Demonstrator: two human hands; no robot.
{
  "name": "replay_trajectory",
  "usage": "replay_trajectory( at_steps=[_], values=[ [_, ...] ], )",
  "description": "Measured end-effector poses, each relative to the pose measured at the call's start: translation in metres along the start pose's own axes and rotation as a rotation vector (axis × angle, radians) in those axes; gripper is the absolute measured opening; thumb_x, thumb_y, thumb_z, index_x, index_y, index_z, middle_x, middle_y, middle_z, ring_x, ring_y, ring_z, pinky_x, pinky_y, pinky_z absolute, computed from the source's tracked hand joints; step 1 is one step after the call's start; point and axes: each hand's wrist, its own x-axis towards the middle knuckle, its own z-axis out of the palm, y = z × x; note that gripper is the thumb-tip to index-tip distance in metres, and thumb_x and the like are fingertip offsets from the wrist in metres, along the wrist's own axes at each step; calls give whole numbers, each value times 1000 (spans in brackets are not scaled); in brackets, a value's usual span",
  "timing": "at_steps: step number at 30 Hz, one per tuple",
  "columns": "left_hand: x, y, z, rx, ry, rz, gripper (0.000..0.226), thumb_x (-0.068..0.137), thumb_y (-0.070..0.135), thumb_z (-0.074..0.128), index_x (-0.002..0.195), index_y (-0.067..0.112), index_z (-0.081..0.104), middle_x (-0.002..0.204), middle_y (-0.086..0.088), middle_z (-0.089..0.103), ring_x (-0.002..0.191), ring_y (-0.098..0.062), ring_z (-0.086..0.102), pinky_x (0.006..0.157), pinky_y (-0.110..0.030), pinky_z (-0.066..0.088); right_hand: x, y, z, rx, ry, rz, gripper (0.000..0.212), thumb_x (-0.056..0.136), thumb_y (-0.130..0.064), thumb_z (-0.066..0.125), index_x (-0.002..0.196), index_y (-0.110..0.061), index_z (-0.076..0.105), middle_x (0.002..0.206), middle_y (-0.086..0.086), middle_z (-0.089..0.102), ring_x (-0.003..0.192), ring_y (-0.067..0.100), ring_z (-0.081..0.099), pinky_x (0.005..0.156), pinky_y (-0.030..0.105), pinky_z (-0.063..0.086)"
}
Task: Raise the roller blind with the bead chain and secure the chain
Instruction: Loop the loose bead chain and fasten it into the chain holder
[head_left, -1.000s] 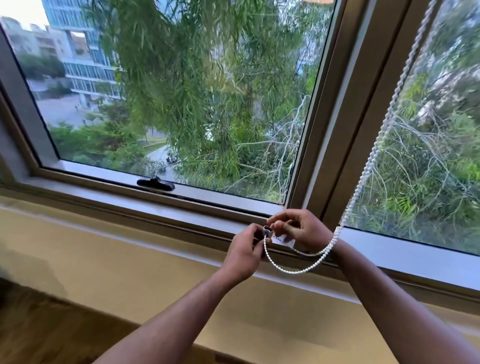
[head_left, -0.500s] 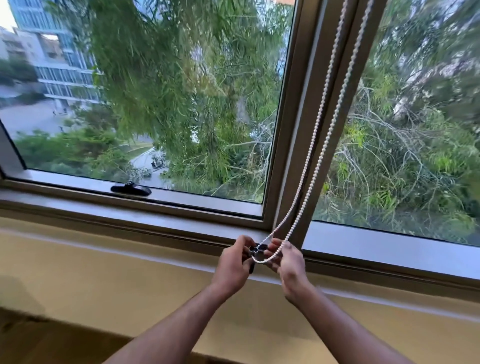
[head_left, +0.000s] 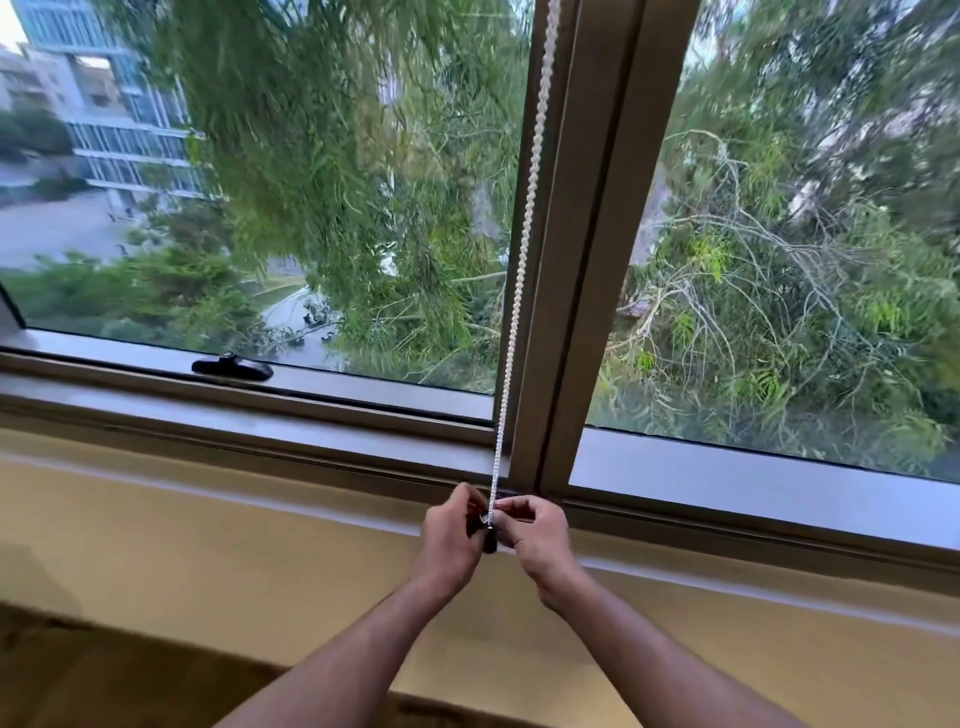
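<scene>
In the head view, the person stands before a wide window with a brown metal frame (head_left: 582, 249), and a vertical post of this frame divides the glass in two panes. The white bead chain (head_left: 522, 249) hangs from the top edge of the picture straight down along the left side of this post, pulled tight, with its two strands lying so close together that they look almost like one line. Its lower end meets a small dark chain holder (head_left: 489, 540) just under the bottom rail of the frame, at the top of the wall. The left hand (head_left: 449, 540) is curled from the left around this holder, fingers bent, and seems to pinch it; the right hand (head_left: 535, 538) is closed from the right, with the fingertips (head_left: 506, 512) pressed on the lowest beads of the chain. The two hands almost touch each other. How the chain sits inside the holder I cannot tell, because the fingers cover it. The roller blind itself does not show in this view; both panes are uncovered. On the bottom rail of the left pane lies a black window handle (head_left: 232, 367), well apart from the hands. Below the frame runs a narrow pale sill (head_left: 208, 470), and under it a yellowish wall (head_left: 182, 561). Outside are green trees (head_left: 337, 182) and a glass-fronted building (head_left: 119, 119) at far left.
</scene>
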Motion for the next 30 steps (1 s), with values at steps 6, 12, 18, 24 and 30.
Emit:
replay_trajectory(
  at_steps=[6, 12, 18, 24, 30],
  values=[
    [-4, 1, 9, -6, 30, -12, 49, 69, 2, 80, 78, 45, 56, 70, 11, 74, 64, -1, 71, 62, -31, 61, 5, 13, -18, 20, -63, -10, 13, 82, -9, 84, 93, -9, 77, 87, 12, 80, 79, 18, 74, 70, 27, 59],
    [-6, 4, 14, -52, -15, -15, 32, 78, -2, 75, 81, 25, 58, 68, 0, 76, 63, -12, 75, 64, -43, 62, 6, 14, -26, 20, -82, -32, 8, 85, -3, 79, 92, -1, 76, 75, 7, 76, 58, 6, 70, 61, 19, 57],
    [-7, 8, 15, -54, -24, -28, 31, 80, -1, 74, 82, 25, 57, 68, -1, 76, 64, -13, 75, 65, -44, 63, 4, 14, -28, 44, -77, -39, 5, 86, -3, 78, 91, -4, 75, 70, 1, 76, 57, 7, 70, 61, 20, 58],
    [-7, 8, 14, -52, -20, -36, 34, 81, -2, 74, 82, 27, 56, 69, -2, 76, 64, -13, 76, 65, -45, 63, 5, 14, -28, 55, -92, -38, 5, 87, -3, 78, 90, -5, 76, 67, 0, 77, 58, 9, 72, 61, 20, 58],
    [-9, 11, 11, -18, -36, -62, 29, 83, 1, 72, 88, 25, 57, 73, -3, 76, 66, -14, 75, 66, -45, 63, 7, 16, -24, 62, -76, -16, 5, 85, -5, 79, 88, -9, 77, 74, 5, 78, 62, 13, 73, 62, 24, 58]
  ],
)
